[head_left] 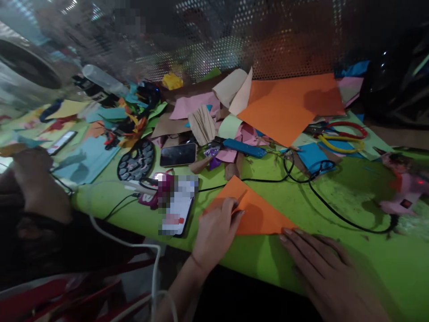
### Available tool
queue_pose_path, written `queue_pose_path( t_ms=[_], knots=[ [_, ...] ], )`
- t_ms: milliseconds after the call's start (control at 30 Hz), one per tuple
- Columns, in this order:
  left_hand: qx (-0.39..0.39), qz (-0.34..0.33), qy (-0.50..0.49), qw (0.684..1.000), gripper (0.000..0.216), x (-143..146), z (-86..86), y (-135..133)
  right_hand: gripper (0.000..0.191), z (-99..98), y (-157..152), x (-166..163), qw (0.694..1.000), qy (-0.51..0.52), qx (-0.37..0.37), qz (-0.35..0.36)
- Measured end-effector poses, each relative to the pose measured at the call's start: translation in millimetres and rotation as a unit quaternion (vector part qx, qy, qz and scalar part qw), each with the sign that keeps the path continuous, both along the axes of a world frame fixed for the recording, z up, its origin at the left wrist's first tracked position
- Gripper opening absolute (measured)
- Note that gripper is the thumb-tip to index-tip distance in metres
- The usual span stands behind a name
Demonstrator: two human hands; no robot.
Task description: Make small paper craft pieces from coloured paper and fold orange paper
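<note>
A sheet of orange paper, folded into a triangle, lies flat with its long edge towards me. My left hand is on its left part, the fingers curled in and the thumb and index finger close together against the paper. What lies under the curled fingers is hidden. My right hand rests flat, fingers stretched out, with the fingertips touching the triangle's right corner. Left of the paper is a phone with a lit screen, partly blurred out.
Behind lie a dark phone, a blue cutter knife, scissors and a large orange sheet among paper scraps. A black cable runs to a pink glue gun. Another person's hand is at left.
</note>
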State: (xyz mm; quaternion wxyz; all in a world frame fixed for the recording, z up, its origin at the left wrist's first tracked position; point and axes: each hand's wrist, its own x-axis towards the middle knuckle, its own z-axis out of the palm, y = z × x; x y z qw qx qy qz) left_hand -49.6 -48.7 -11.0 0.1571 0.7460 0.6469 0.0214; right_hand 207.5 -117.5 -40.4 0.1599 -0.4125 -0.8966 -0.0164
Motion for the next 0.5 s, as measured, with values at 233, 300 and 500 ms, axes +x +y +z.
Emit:
queue_pose_path(
  t_ms=[233, 300, 500],
  knots=[
    [-0.014, 0.013, 0.034, 0.999, 0.017, 6.2, 3.4, 1.6, 0.050, -2.1, -2.1, -1.8, 0.999, -0.011, -0.020, -0.023],
    [-0.008, 0.014, 0.036, 0.999, 0.016, 6.8, 3.1, 1.5, 0.047, -0.1, -2.1, -3.1, 0.999, -0.007, -0.024, -0.034],
    [0.003, 0.015, 0.022, 1.000, 0.019, 8.0, 2.2, 0.1, 0.043, 2.1, -2.6, -7.3, 0.998, -0.005, -0.024, -0.049]
  ],
)
